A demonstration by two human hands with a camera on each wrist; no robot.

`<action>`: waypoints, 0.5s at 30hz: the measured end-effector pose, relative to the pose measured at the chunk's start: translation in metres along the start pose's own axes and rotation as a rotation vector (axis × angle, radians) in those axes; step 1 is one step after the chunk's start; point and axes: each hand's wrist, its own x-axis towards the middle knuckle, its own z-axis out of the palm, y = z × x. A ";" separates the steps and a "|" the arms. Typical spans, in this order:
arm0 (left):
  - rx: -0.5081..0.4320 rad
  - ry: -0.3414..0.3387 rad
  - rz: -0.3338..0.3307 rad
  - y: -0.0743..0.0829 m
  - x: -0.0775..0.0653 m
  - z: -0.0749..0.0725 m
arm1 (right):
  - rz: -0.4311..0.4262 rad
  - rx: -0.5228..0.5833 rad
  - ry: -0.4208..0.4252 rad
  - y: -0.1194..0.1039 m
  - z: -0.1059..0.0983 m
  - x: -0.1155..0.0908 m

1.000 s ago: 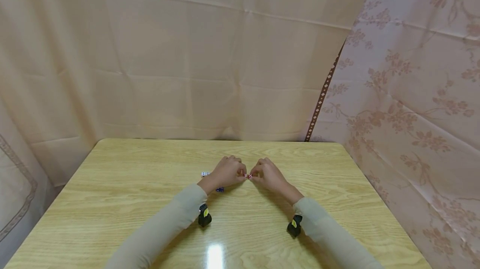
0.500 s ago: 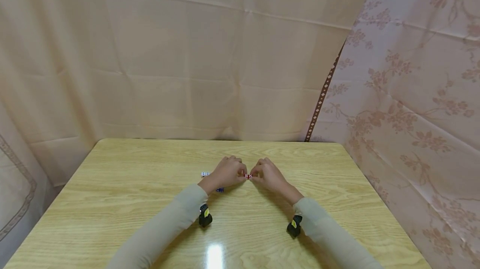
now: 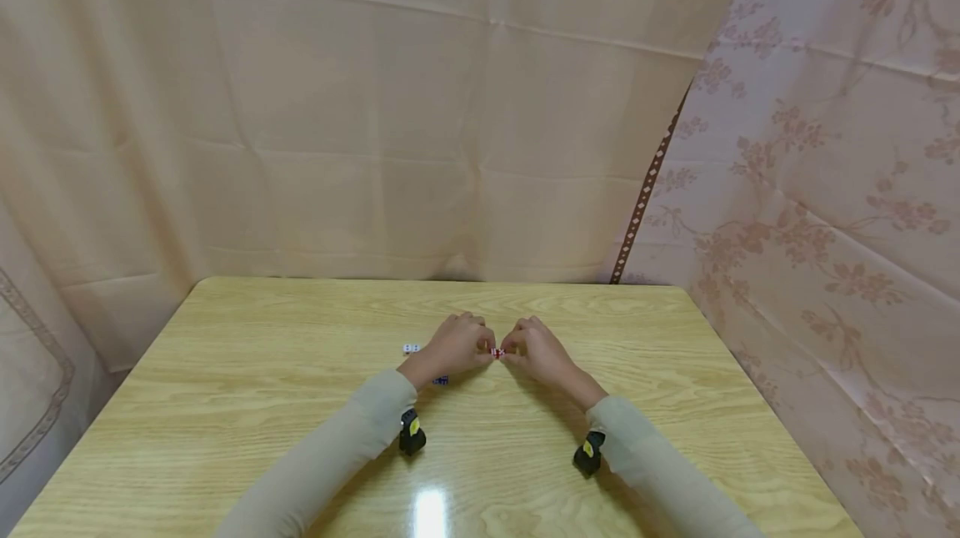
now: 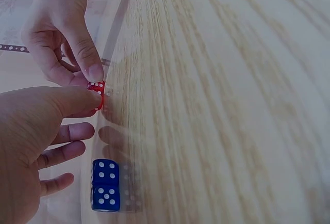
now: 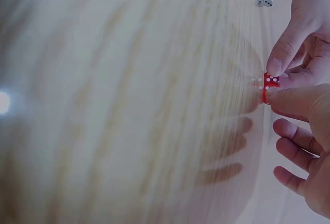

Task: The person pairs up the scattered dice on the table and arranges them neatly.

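Two red dice (image 3: 498, 352) with white dots sit side by side on the wooden table, in contact as far as I can see. My left hand (image 3: 456, 344) pinches the left one between thumb and forefinger, its other fingers loosely spread in the left wrist view. From the other side, my right hand (image 3: 538, 352) pinches the right red die (image 5: 273, 79) between thumb and fingertips. Fingers hide much of both dice. Beside the left hand, two blue dice (image 4: 105, 185) stand against each other; in the head view they are partly behind the wrist.
Two white dice (image 3: 411, 349) lie together left of the left hand. The light wooden table (image 3: 300, 338) reaches back to a beige curtain (image 3: 337, 146), with a flowered curtain (image 3: 825, 188) on the right. A black wrist camera (image 3: 412, 434) hangs under the left sleeve.
My left hand has shifted slightly right with its red die, and the small gap between the two red dice has closed. The right hand has stayed almost still.
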 end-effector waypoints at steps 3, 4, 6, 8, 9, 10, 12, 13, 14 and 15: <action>0.001 -0.003 -0.003 0.000 0.000 0.001 | -0.006 -0.005 0.002 0.001 0.000 -0.001; 0.000 -0.002 -0.003 0.000 0.000 0.002 | -0.010 -0.008 0.004 0.001 0.001 -0.001; 0.003 -0.003 -0.004 0.000 0.000 0.002 | -0.021 -0.013 0.008 0.001 0.001 -0.001; 0.000 -0.003 -0.003 0.000 0.000 0.003 | -0.032 -0.021 0.011 0.000 0.001 -0.001; -0.001 -0.001 -0.001 0.000 0.000 0.003 | -0.039 -0.025 0.014 0.000 0.001 -0.001; -0.001 0.000 0.000 -0.001 0.000 0.003 | -0.044 -0.029 0.016 -0.001 0.000 -0.001; -0.007 0.001 0.000 -0.001 0.000 0.003 | -0.055 -0.038 0.020 -0.001 0.000 -0.001; -0.010 0.002 0.000 -0.001 0.000 0.003 | -0.059 -0.040 0.022 -0.001 0.000 -0.001; -0.010 0.002 0.000 -0.001 0.000 0.003 | -0.059 -0.042 0.024 -0.001 0.000 -0.001; -0.011 0.003 0.001 -0.001 0.000 0.003 | -0.060 -0.044 0.026 -0.001 0.000 -0.001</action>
